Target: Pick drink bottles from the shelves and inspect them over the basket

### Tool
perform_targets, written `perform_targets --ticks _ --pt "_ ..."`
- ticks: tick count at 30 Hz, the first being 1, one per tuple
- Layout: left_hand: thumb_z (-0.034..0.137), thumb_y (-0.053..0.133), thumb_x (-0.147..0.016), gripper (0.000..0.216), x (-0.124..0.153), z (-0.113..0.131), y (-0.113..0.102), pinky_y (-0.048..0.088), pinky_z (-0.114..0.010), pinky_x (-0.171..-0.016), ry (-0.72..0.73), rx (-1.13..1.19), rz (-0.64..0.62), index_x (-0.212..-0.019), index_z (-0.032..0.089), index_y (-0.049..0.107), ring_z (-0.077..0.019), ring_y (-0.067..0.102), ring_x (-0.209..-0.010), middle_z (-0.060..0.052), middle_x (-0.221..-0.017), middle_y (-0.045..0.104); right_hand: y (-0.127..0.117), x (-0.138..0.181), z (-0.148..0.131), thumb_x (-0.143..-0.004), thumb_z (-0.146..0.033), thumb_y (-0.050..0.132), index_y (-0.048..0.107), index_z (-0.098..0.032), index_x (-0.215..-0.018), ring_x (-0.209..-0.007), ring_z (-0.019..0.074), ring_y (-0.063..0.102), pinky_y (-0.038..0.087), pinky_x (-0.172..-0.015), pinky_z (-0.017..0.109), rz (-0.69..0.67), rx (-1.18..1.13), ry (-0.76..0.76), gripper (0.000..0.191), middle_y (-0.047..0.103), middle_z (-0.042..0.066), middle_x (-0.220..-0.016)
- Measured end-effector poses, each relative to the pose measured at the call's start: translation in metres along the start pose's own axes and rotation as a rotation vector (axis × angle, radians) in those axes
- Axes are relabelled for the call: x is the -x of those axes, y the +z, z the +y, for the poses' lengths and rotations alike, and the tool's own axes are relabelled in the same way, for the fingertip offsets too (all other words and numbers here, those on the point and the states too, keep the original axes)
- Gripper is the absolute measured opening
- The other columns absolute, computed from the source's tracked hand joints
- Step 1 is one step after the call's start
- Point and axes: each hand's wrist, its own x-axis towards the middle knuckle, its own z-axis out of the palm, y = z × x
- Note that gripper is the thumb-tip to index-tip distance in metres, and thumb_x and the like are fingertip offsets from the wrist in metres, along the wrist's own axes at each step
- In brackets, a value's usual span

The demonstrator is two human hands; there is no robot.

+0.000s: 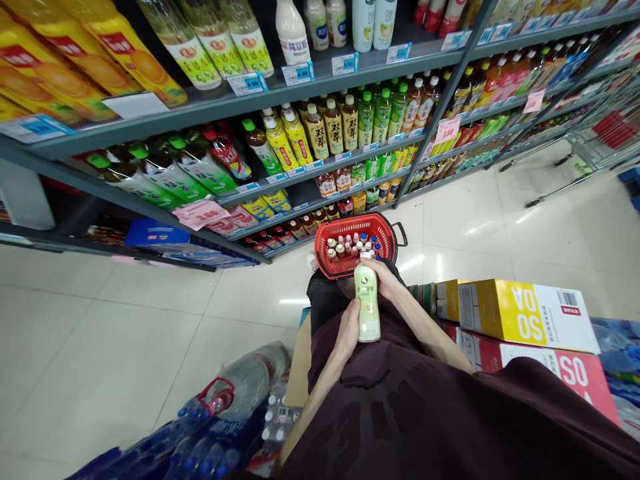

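A pale green drink bottle (367, 303) with a white cap is held close in front of my body, its label facing up toward me. My left hand (349, 325) wraps around its lower left side. Near the cap, my right hand (383, 273) grips the bottle's top from the right. Just beyond my knees sits a red plastic shopping basket (327, 230) with a black handle. Several small bottles (349, 245) with pink, white and blue caps stand inside it. The bottle's cap end overlaps the basket's near rim in view.
Shelves of bottled drinks (333, 130) run along the front. To the right are stacked soda cartons (525, 313), with a metal shopping cart (595, 143) farther off. Shrink-wrapped water bottles (210, 440) lie at lower left, beside a large clear jug (250, 380).
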Motion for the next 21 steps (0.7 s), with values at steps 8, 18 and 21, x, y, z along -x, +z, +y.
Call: perform_targets --ticks 8,18,21 --pt "0.062 0.047 -0.095 0.050 -0.005 -0.001 -0.004 0.049 -0.032 -0.088 0.066 -0.027 -0.025 -0.105 0.018 0.070 -0.0222 0.064 -0.095 -0.006 -0.106 0.074 -0.013 -0.003 -0.005 -0.075 -0.038 0.073 0.069 -0.019 -0.092 -0.076 0.0244 0.072 0.056 -0.075 0.035 -0.116 -0.147 0.111 0.026 0.076 0.005 -0.078" --pt "0.046 0.065 -0.087 0.032 0.000 0.014 -0.001 0.049 -0.030 -0.090 0.035 0.042 -0.114 -0.103 0.020 0.075 -0.0251 0.065 -0.102 -0.005 -0.106 0.075 -0.024 -0.006 -0.001 -0.078 -0.043 0.071 0.066 -0.019 -0.097 -0.068 0.0172 0.066 0.058 -0.066 0.028 -0.183 -0.334 0.054 0.030 0.068 -0.001 -0.071" --pt "0.046 0.064 -0.089 0.034 0.001 0.015 -0.001 0.048 -0.031 -0.094 0.023 0.042 -0.175 -0.109 0.021 0.073 -0.0252 0.064 -0.107 -0.005 -0.112 0.074 -0.028 -0.007 -0.001 -0.074 -0.035 0.073 0.064 -0.021 -0.103 -0.068 0.0159 0.067 0.058 -0.064 0.027 -0.196 -0.360 0.037 0.033 0.073 0.000 -0.084"
